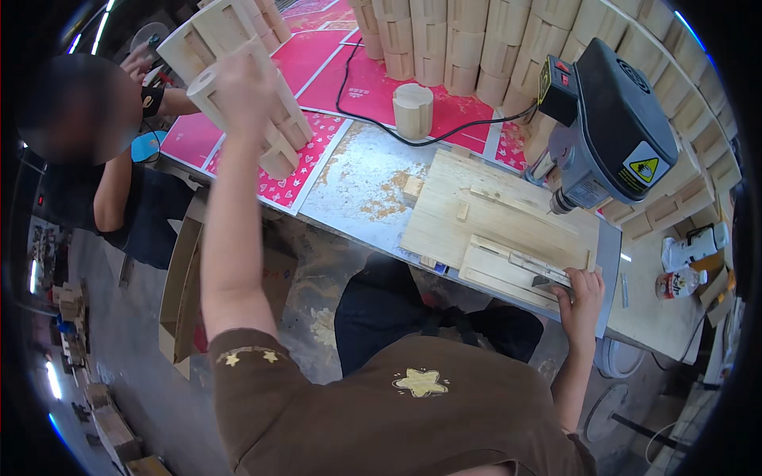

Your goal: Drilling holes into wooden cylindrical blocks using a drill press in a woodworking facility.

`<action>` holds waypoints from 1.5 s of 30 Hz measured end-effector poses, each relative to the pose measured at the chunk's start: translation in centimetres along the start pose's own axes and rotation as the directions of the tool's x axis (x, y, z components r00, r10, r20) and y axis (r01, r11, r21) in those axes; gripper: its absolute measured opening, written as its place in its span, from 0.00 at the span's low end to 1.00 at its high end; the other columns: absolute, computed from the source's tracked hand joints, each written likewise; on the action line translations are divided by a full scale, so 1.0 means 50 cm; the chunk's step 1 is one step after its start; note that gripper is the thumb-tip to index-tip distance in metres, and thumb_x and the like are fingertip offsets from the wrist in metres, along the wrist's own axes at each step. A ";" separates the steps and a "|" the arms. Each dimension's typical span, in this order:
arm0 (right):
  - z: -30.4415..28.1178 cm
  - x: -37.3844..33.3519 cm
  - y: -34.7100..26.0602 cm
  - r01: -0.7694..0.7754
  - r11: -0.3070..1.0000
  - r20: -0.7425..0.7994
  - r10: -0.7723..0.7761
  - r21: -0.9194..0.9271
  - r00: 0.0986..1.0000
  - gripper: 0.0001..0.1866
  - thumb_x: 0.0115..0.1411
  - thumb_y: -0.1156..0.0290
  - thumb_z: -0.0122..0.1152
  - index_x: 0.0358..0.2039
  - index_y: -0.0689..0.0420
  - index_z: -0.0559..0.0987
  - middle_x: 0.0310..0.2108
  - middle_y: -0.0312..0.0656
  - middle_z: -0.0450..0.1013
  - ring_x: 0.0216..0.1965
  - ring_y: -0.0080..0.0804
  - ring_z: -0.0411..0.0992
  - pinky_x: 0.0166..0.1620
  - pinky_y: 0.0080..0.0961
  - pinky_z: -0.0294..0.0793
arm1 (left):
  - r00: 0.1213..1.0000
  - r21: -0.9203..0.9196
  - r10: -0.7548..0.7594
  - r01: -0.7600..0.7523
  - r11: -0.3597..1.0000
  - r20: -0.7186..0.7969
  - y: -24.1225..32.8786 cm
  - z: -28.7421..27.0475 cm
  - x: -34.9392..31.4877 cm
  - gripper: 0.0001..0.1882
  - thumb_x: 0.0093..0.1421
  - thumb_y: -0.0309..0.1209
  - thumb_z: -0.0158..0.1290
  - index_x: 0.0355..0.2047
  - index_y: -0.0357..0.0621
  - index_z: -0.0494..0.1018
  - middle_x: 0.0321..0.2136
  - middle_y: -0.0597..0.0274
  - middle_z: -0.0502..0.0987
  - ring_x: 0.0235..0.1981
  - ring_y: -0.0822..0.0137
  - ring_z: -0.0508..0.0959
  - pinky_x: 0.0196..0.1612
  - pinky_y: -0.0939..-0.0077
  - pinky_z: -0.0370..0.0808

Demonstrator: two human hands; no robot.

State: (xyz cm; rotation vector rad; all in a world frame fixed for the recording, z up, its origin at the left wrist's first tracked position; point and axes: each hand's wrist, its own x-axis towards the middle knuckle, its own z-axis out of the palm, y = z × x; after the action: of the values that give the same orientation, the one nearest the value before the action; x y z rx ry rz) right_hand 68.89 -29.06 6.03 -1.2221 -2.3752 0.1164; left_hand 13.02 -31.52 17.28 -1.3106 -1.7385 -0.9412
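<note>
My left hand [244, 83], smeared by motion, is raised at a stack of pale wooden blocks [287, 127] on the far left of the table. A rounded block with a hole in its end [208, 89] lies beside it. Whether the fingers grip a block cannot be made out. At the near right, my right hand [584, 292] is closed, thumb and fingers pinching at the right end of a wooden jig [508, 274]. A small dark piece [541, 280] shows by the thumb; what the fingers hold is hidden.
A drill press [615, 127] overhangs the wooden board [444, 198]. Its black cable [429, 143] crosses the table past one upright grooved block [413, 111]. Block stacks [460, 47] line the back. Another person [119, 174] is at left, near a cardboard box [184, 293]. A bottle [680, 282] stands right.
</note>
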 end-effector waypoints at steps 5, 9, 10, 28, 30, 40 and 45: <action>0.001 0.016 -0.002 0.016 1.000 -0.005 -0.016 0.017 1.000 0.16 0.41 0.74 0.65 0.34 0.57 0.74 0.29 0.42 0.69 0.37 0.42 0.67 0.51 0.39 0.59 | 0.880 -0.298 -0.233 0.373 0.878 0.414 0.142 0.293 -0.194 0.37 0.37 0.39 0.68 0.47 0.36 0.67 0.44 0.44 0.69 0.49 0.49 0.68 0.51 0.62 0.67; 0.002 0.014 -0.004 0.016 1.000 0.008 -0.016 0.014 1.000 0.16 0.41 0.72 0.65 0.34 0.58 0.74 0.30 0.43 0.69 0.36 0.44 0.66 0.50 0.40 0.60 | 0.659 -0.270 -0.520 0.724 0.635 0.543 0.190 0.462 -0.298 0.42 0.30 0.39 0.70 0.44 0.32 0.65 0.43 0.42 0.71 0.48 0.46 0.70 0.51 0.60 0.68; 0.001 0.006 -0.001 0.030 0.999 -0.002 -0.030 0.010 1.000 0.16 0.41 0.72 0.65 0.34 0.58 0.74 0.30 0.43 0.69 0.36 0.44 0.66 0.50 0.40 0.60 | 0.613 -0.313 -0.541 0.776 0.547 0.576 0.197 0.482 -0.310 0.39 0.30 0.38 0.70 0.41 0.31 0.66 0.41 0.41 0.72 0.46 0.46 0.71 0.50 0.60 0.68; 0.023 -0.010 0.023 0.044 0.998 -0.007 -0.044 -0.036 0.999 0.17 0.45 0.71 0.62 0.38 0.58 0.73 0.32 0.46 0.68 0.40 0.47 0.66 0.56 0.46 0.56 | 0.554 -0.556 0.061 0.819 0.141 0.831 0.299 0.020 -0.229 0.26 0.46 0.34 0.65 0.46 0.39 0.74 0.39 0.60 0.78 0.40 0.71 0.76 0.45 0.77 0.73; 0.022 -0.007 0.024 0.043 0.998 -0.019 -0.043 -0.038 0.999 0.17 0.45 0.71 0.62 0.38 0.58 0.73 0.32 0.46 0.68 0.40 0.47 0.66 0.56 0.46 0.56 | 0.459 -0.487 0.170 0.846 0.217 0.872 0.332 0.010 -0.268 0.25 0.46 0.34 0.64 0.45 0.38 0.75 0.38 0.58 0.79 0.38 0.70 0.77 0.44 0.78 0.72; 0.013 -0.026 0.046 0.154 0.985 -0.080 -0.160 -0.084 0.984 0.19 0.44 0.71 0.63 0.38 0.60 0.73 0.36 0.46 0.70 0.43 0.47 0.66 0.55 0.44 0.57 | 0.216 -0.422 0.477 0.822 0.382 0.852 0.450 0.077 -0.325 0.21 0.46 0.36 0.64 0.39 0.36 0.78 0.27 0.63 0.80 0.28 0.75 0.76 0.34 0.77 0.74; 0.020 0.039 0.008 0.166 0.986 -0.030 -0.166 -0.008 0.986 0.17 0.43 0.68 0.65 0.36 0.56 0.75 0.32 0.41 0.71 0.39 0.41 0.68 0.51 0.40 0.60 | 0.158 -0.317 0.371 0.851 0.420 0.915 0.420 0.061 -0.302 0.22 0.49 0.39 0.63 0.40 0.36 0.78 0.33 0.60 0.80 0.34 0.74 0.76 0.41 0.79 0.72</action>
State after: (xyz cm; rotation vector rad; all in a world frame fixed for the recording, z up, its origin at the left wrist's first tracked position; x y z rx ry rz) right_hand 67.78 -27.13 5.73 -1.0151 -2.4402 0.0378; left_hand 35.92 -30.84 4.95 -2.8526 -2.7500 -1.5755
